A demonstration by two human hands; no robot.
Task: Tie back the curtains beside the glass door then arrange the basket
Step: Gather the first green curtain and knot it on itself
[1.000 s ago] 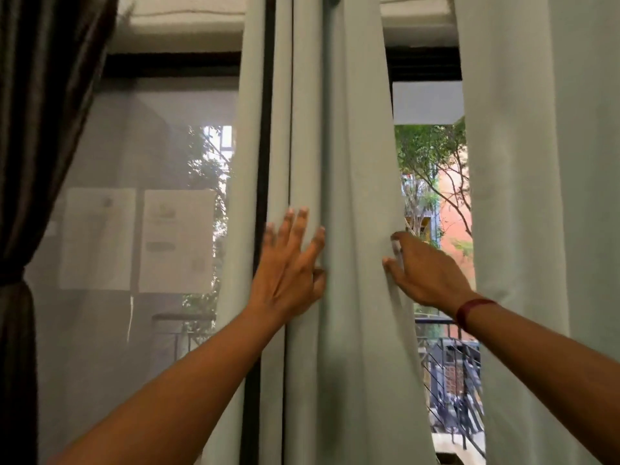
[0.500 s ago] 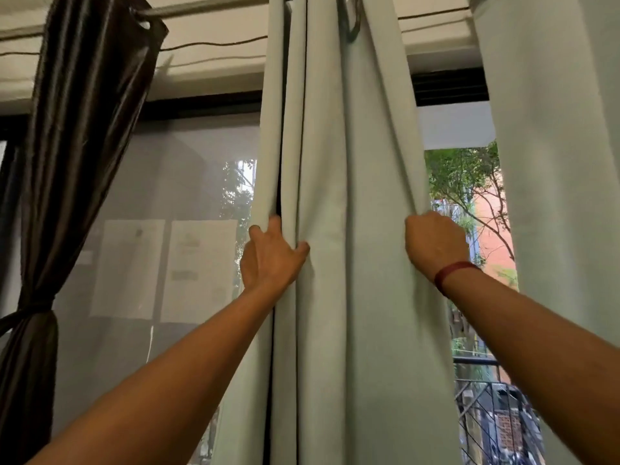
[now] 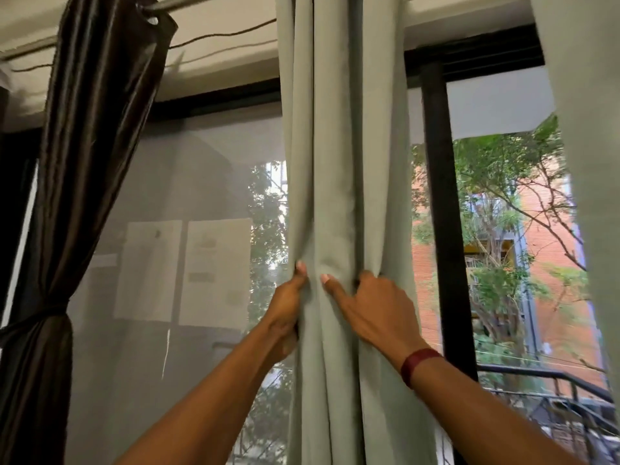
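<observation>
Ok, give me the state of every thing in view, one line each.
Pale grey-green fabric curtain, gathered into a narrow bunch of folds, not tied.
Left hand, grips the bunch's left edge.
Right hand, pinches the folds on the right side.
Dark brown glossy curtain, gathered and tied back low down.
Second pale curtain, hangs loose at the right edge, no tie in view.

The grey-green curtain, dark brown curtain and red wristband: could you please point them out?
grey-green curtain (image 3: pixel 335 162), head view, middle fold.
dark brown curtain (image 3: pixel 100 129), head view, upper drape.
red wristband (image 3: pixel 418 364), head view, outer face.
</observation>
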